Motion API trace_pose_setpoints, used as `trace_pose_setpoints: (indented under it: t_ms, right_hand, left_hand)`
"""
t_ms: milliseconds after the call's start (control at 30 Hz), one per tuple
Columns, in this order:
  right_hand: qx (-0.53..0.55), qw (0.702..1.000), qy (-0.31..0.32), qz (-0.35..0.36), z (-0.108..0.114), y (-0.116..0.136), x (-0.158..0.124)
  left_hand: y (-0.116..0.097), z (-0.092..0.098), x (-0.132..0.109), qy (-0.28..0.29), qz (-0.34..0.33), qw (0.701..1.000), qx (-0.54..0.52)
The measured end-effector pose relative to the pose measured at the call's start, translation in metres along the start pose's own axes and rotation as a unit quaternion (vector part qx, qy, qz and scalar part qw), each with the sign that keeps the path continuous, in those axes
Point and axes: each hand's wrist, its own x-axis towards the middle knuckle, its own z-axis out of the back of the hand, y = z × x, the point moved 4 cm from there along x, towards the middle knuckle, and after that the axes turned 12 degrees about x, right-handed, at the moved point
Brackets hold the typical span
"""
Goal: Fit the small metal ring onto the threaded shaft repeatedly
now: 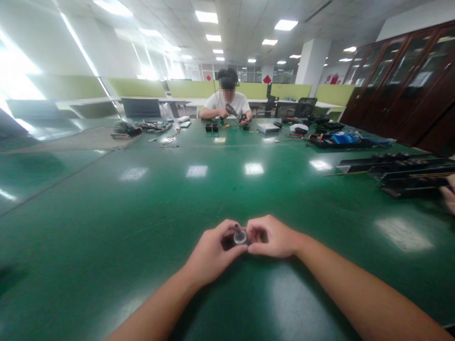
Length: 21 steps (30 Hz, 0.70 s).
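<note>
A small round metal part [240, 237] with a short upright stem stands between my two hands, low in the middle of the head view. My left hand [213, 251] curls around it from the left, fingers behind and thumb in front, closed on it. From the right, my right hand [272, 237] has its fingers bent toward the thumb, with the tips at the part's right edge. Whether those fingertips pinch a piece of it is too small to tell. The part is at the surface of the green table [159, 203]; its underside is hidden.
Across the table a person [227, 102] works with a dark power tool. Black metal rails [401, 166] lie at the right, with part of another person's hand [448, 194] beside them. A tray with blue items [344, 138] and assorted parts [152, 127] lie farther back.
</note>
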Motion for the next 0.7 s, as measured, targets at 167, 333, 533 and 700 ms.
trace_pose_setpoints:
  t_ms: [167, 333, 533, 700]
  right_hand:
    - [-0.008, 1.000, 0.007, -0.003, -0.001, 0.003, 0.000]
    - [-0.020, 1.000, 0.008, -0.009, -0.001, 0.003, 0.000]
    - [-0.044, 0.998, -0.051, 0.013, 0.004, 0.000, -0.001]
    - [-0.080, 0.991, -0.108, 0.018, 0.010, 0.001, -0.001]
  left_hand:
    - [-0.001, 0.000, 0.000, -0.019, 0.005, 1.000, -0.002]
    - [0.001, 0.005, 0.001, -0.074, 0.015, 0.995, 0.057]
    - [0.007, 0.010, 0.000, -0.109, -0.006, 0.988, 0.107]
    - [0.009, 0.011, -0.001, -0.117, -0.030, 0.986, 0.114]
